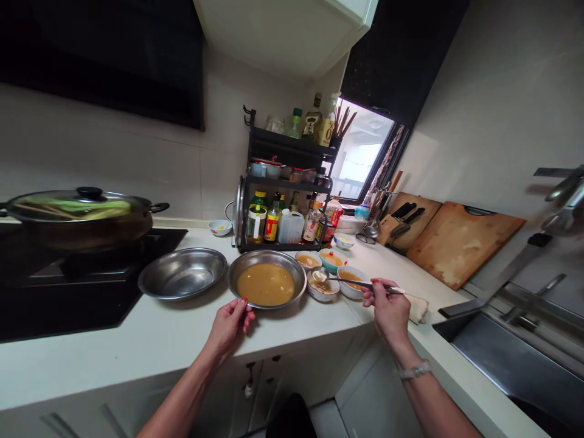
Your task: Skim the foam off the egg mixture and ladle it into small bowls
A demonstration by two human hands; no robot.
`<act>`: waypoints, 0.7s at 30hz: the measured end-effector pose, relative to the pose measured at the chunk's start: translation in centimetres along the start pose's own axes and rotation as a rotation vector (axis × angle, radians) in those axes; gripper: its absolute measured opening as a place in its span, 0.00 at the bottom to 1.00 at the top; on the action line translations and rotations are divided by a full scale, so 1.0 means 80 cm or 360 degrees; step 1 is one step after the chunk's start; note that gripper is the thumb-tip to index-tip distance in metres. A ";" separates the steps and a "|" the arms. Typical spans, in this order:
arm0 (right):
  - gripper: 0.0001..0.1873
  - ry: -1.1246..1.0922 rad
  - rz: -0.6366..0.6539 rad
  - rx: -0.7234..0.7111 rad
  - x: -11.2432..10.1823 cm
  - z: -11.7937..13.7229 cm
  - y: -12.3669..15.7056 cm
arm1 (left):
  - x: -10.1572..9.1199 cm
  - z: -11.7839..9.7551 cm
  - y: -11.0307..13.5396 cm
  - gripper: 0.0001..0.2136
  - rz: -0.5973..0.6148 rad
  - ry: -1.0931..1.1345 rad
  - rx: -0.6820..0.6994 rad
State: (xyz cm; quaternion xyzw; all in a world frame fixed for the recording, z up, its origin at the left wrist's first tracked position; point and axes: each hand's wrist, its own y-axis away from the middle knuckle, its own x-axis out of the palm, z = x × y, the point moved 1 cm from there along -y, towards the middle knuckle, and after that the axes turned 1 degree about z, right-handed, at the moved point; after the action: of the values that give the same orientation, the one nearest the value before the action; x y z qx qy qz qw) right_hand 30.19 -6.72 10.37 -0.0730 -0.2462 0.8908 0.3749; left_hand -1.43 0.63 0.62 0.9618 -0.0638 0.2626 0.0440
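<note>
My right hand [387, 304] is closed around the handle of a metal spoon [351, 281]. The spoon's head is over a small bowl [323, 297] with liquid in it. With thumb and fingers, my left hand [232, 322] grips the near rim of a steel basin [233, 281] that holds a cloudy brown broth [265, 285] with pale bits. Close by stand a white bowl of amber liquid [350, 277], a teal-edged bowl [332, 260] and another small bowl [308, 260]. Left of the broth stands a second steel basin [182, 277], with no food visible in it.
A lidded pan [82, 225] sits on the black stove at left. Behind the bowls rises a black rack [292, 180] full of bottles. Cutting boards [465, 240] and a knife block [387, 230] lean along the right wall. The sink [502, 359] lies right.
</note>
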 end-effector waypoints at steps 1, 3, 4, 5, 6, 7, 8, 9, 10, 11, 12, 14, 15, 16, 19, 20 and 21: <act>0.22 -0.0010 0.0025 -0.0001 0.006 0.004 0.001 | 0.000 0.000 0.000 0.19 -0.0003 -0.0005 0.0002; 0.22 -0.0030 0.0099 -0.0018 0.021 0.010 0.006 | 0.000 0.000 -0.001 0.20 -0.0007 -0.0009 0.0002; 0.21 -0.0037 0.0149 -0.0041 0.028 0.012 0.010 | 0.000 0.001 -0.001 0.20 -0.0009 -0.0009 0.0001; 0.20 -0.0045 0.0200 -0.0080 0.036 0.014 0.014 | 0.000 0.001 -0.002 0.20 -0.0009 -0.0008 -0.0001; 0.19 -0.0053 0.0252 -0.0133 0.042 0.015 0.019 | -0.001 0.002 -0.002 0.20 -0.0008 -0.0006 -0.0003; 0.17 -0.0057 0.0307 -0.0200 0.048 0.016 0.023 | -0.001 0.002 -0.003 0.20 -0.0007 -0.0005 -0.0004; 0.16 -0.0055 0.0361 -0.0276 0.053 0.017 0.028 | -0.002 0.003 -0.003 0.20 -0.0007 -0.0005 -0.0006; 0.14 -0.0047 0.0410 -0.0359 0.056 0.019 0.033 | -0.002 0.003 -0.003 0.20 -0.0005 -0.0004 -0.0009; 0.13 -0.0034 0.0457 -0.0446 0.058 0.021 0.037 | -0.002 0.003 -0.003 0.20 -0.0002 0.0000 -0.0011; 0.11 -0.0015 0.0506 -0.0535 0.058 0.023 0.041 | -0.002 0.004 -0.003 0.20 -0.0002 0.0008 -0.0013; 0.10 0.0007 0.0555 -0.0617 0.057 0.024 0.043 | -0.002 0.004 -0.003 0.20 -0.0004 0.0019 -0.0011; 0.08 0.0061 0.0631 -0.0735 0.050 0.024 0.045 | -0.002 0.004 -0.003 0.21 -0.0004 0.0038 -0.0011; 0.08 0.0094 0.0649 -0.0766 0.045 0.022 0.044 | -0.002 0.004 -0.003 0.21 -0.0003 0.0045 -0.0013; 0.08 0.0134 0.0647 -0.0774 0.040 0.019 0.043 | -0.002 0.004 -0.003 0.22 0.0001 0.0051 -0.0017; 0.10 0.0285 0.0565 -0.0722 0.022 0.001 0.037 | -0.003 0.004 -0.003 0.22 0.0012 0.0070 -0.0029; 0.10 0.0336 0.0539 -0.0700 0.015 -0.006 0.034 | -0.003 0.005 -0.002 0.22 0.0013 0.0077 -0.0033; 0.10 0.0389 0.0511 -0.0673 0.009 -0.014 0.032 | -0.004 0.006 -0.002 0.22 0.0013 0.0083 -0.0037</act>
State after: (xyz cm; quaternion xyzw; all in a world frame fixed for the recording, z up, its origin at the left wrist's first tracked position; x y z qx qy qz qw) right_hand 28.41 -7.32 8.20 -0.2944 -0.3646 0.8522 0.2325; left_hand -1.47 0.77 0.05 0.9538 -0.0695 0.2871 0.0557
